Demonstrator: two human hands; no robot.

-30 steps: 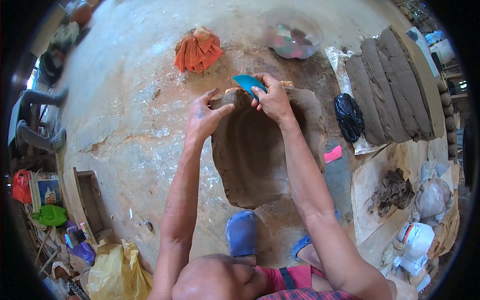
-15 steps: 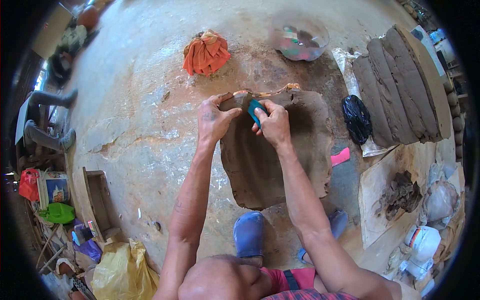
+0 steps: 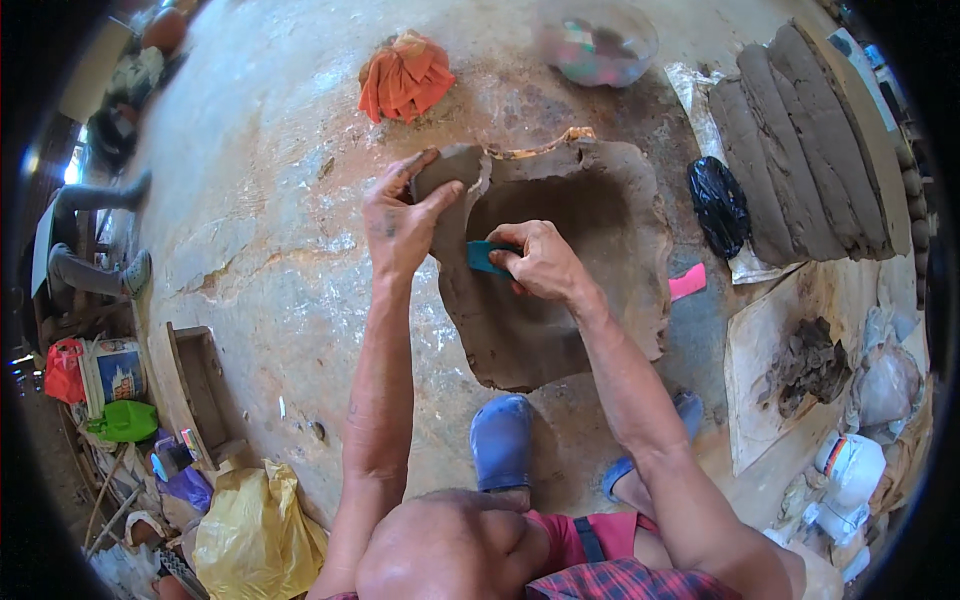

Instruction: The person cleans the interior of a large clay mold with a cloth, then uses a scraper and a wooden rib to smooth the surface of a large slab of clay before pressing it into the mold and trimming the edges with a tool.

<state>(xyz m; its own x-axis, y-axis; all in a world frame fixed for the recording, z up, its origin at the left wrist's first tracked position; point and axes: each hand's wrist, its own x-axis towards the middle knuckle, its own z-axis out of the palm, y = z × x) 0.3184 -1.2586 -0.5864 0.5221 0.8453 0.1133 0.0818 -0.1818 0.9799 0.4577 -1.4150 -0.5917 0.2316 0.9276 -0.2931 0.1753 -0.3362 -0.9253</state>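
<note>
A large rectangular basin of wet brown clay (image 3: 640,185) lies on the floor before me, with a hollow middle and ragged rim. My left hand (image 3: 400,222) grips the rim's far left corner, its thumb over the clay and its fingers along the outer edge. In my right hand (image 3: 548,262) is a flat teal scraper (image 3: 485,256), pinched between thumb and fingers. Its edge rests against the inner left wall of the basin. A strip of orange-brown material (image 3: 575,134) shows under the far rim.
Beyond the basin sit an orange cloth bundle (image 3: 408,78) and a transparent bowl (image 3: 600,55). Thick clay slabs (image 3: 800,150) stand at the right, near a black plastic bag (image 3: 718,208), a pink flat piece (image 3: 688,282) and a board with clay scraps (image 3: 808,365). Blue clogs (image 3: 502,440) are close by.
My right hand has drawn the scraper from the far left corner nearer to me along the inner left wall. My left hand has shifted slightly outward at the corner. The view has shifted a little.
</note>
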